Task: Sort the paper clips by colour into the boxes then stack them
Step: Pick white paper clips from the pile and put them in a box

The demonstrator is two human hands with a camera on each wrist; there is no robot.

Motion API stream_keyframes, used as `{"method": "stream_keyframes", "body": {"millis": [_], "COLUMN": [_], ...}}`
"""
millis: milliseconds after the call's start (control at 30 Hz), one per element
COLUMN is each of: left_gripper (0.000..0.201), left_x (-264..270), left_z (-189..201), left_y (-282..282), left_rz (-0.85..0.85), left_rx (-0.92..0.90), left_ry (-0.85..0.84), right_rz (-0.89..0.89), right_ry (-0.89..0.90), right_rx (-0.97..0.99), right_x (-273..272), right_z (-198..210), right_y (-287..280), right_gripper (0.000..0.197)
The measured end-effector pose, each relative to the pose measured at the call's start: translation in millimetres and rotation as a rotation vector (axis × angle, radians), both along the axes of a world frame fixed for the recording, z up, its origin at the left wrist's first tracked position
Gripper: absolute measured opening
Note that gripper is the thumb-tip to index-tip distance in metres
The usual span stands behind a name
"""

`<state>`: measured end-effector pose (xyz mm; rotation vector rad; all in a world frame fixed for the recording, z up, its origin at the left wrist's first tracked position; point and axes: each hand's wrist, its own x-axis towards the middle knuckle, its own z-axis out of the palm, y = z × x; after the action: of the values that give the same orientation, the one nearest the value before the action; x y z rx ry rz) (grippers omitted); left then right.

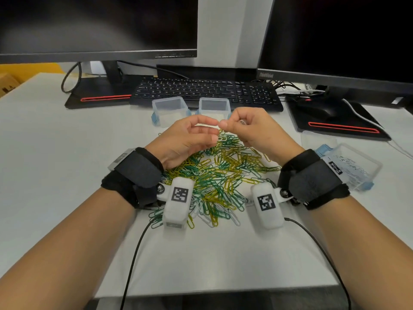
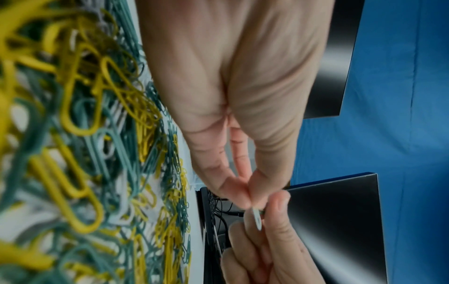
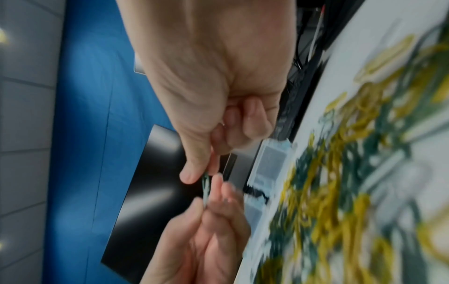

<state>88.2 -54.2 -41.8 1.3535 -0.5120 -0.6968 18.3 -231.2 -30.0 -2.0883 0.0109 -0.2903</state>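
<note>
Meeting fingertip to fingertip above the far edge of the heap, the left hand (image 1: 190, 139) and the right hand (image 1: 252, 130) are both pinching at one thin wire paper clip (image 2: 257, 218), which is bridging the narrow gap between them. The left wrist view is showing that clip as a pale, slim sliver running from the left thumb and forefinger down to the right forefinger, while the right wrist view is showing it (image 3: 206, 187) as greenish and blurred, so its colour cannot be told; the head view is hiding it behind the fingertips. The remaining fingers of the right hand are curling loosely toward the palm, and those of the left are lying relaxed and slightly bent. Below and nearer than the fingers, the pile of paper clips (image 1: 214, 175) is sprawling over the smooth white table (image 1: 67, 153): glossy looped wires in yellow, green and white, tangled and overlapping. Just beyond the fingertips, two small clear plastic boxes (image 1: 169, 110) with rounded corners and pale blue clasps are standing open side by side. Only the head view is showing a third clear box (image 1: 355, 166) to the right of the right wrist, holding pale clips, and a matte black keyboard (image 1: 205, 90) beyond the two boxes.
</note>
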Motion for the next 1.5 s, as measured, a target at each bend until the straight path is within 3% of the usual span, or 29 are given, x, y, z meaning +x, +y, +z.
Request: {"method": "stream_keyframes", "body": {"millis": [100,233,367,533,600,700,867,967,1067,1300,1433,1500], "left_gripper": [0.039,0.029,0.021,0.023,0.03,0.028,0.017,0.01,0.019,0.035,0.016,0.008], "left_x": [-1,0,10,25,28,29,19,15,11,4,2,3], "left_z": [1,4,3,4,2,-1,0,3,4,6,4,5], "left_y": [0,3,4,9,12,12,9,8,7,2,1,1], "left_rz": [-0.098,-0.027,0.116,0.202,0.199,0.208,0.106,0.017,-0.058,-0.137,-0.071,-0.045], "left_rx": [0.013,-0.02,-0.245,-0.553,-0.592,-0.519,-0.246,-0.096,-0.029,-0.005,0.068,0.066], "left_ry": [0.021,0.016,0.162,0.607,0.705,0.73,0.599,0.494,0.436,0.38,0.245,0.23], "right_rz": [0.041,-0.19,-0.184,0.332,0.414,0.397,0.301,0.233,0.164,0.096,0.039,0.084], "right_ry": [0.021,-0.049,0.066,0.222,0.28,0.271,0.203,0.211,0.23,0.221,0.246,0.315], "right_rx": [0.071,0.122,-0.116,-0.273,-0.296,-0.326,-0.451,-0.172,0.111,0.43,0.475,0.634], "right_x": [2,2,-5,-10,-10,-8,-6,-8,-6,-2,0,1], "right_z": [-6,-1,2,6,-2,-9,-6,-1,-1,-3,-5,-5], "right_y": [13,6,3,25,33,42,36,17,8,7,7,7], "right_gripper": [0.027,0.031,0.03,0.013,0.015,0.015,0.007,0.006,0.005,0.007,0.007,0.011]}}
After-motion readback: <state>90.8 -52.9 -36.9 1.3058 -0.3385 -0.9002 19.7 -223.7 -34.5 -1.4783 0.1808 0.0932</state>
